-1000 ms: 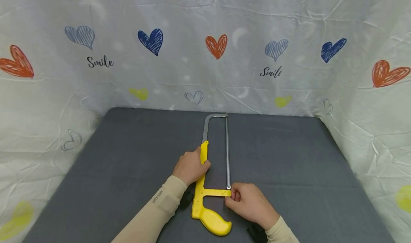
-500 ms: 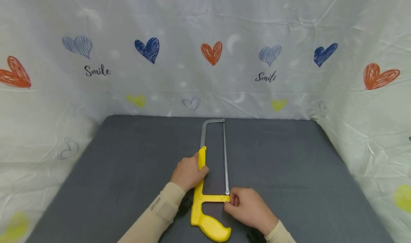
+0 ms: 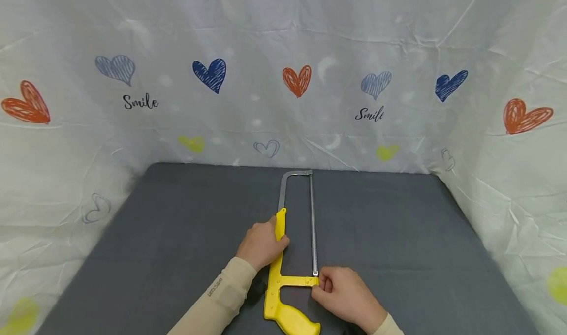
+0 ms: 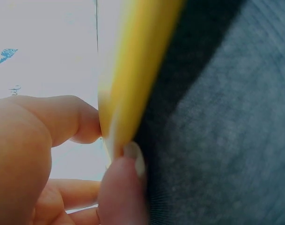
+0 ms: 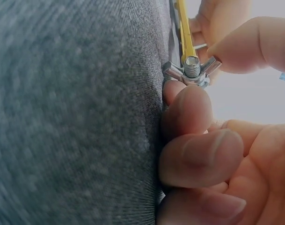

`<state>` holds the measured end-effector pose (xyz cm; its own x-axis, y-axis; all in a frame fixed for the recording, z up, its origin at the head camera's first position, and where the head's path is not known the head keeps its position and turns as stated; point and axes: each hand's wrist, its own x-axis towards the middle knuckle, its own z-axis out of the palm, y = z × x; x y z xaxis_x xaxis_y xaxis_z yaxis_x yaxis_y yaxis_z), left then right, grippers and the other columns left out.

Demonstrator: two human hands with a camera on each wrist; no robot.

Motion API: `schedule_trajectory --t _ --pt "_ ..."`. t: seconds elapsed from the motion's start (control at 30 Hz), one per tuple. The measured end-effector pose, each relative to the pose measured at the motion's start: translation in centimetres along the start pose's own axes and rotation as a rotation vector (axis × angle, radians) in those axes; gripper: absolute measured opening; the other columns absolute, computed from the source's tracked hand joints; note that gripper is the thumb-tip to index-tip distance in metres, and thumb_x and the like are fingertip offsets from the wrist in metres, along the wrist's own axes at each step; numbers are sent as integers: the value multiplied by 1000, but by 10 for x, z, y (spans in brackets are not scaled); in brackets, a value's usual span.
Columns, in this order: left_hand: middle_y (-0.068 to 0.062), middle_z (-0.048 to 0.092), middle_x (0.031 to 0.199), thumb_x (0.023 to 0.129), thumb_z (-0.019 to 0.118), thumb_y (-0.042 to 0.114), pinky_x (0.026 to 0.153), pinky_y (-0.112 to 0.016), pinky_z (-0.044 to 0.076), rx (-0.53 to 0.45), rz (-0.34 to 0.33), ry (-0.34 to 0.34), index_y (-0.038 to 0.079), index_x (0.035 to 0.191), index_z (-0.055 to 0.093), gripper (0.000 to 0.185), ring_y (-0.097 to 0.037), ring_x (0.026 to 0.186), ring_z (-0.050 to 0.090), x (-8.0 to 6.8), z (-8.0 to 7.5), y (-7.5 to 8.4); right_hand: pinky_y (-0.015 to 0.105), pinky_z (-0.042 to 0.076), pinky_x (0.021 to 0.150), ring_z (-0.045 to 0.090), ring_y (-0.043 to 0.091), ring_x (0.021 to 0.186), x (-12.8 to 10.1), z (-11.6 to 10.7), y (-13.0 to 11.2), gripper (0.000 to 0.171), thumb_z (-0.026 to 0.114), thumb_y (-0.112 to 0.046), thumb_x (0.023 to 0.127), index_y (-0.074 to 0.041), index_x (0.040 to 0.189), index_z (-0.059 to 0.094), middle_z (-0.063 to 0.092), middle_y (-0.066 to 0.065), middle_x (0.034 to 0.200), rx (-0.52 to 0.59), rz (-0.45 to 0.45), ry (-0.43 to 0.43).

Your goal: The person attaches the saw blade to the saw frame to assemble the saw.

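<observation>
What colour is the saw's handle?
Yellow; the handle shows best in the head view.

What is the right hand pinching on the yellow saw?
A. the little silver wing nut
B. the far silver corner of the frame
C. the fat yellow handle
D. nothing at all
A: in the right wrist view the right hand pinches the small silver metal wing nut at the end of the yellow-framed hacksaw, while the left hand grips the yellow bar of the frame.
</observation>
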<state>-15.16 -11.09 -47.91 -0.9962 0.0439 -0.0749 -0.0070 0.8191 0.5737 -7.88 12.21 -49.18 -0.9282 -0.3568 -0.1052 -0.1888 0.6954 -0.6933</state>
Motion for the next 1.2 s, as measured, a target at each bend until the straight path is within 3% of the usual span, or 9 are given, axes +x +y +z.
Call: schedule_trajectory --t 0.33,0.67,1.2 --pt "-6 59 72 98 68 29 56 -27 55 3 -12 -17 -5 162 44 76 -15 53 57 0 1 -1 24 32 47 41 6 47 -1 1 1 21 74 -25 88 -24 70 63 50 -13 59 7 20 1" --pt "-9 64 79 98 68 29 55 -28 53 14 1 -21 -5 161 44 76 -16 56 58 3 0 -3 23 30 48 37 4 46 1 -2 2 22 68 -19 90 -24 69 60 44 -13 57 5 -19 -13" --pt "-6 56 67 98 67 28 52 -26 50 -18 -9 -32 -4 163 43 76 -17 51 55 1 -2 -2 23 30 48 37 5 47 -1 -3 -1 23 70 -17 91 -22 70 61 44 -12 58 37 -18 -18"
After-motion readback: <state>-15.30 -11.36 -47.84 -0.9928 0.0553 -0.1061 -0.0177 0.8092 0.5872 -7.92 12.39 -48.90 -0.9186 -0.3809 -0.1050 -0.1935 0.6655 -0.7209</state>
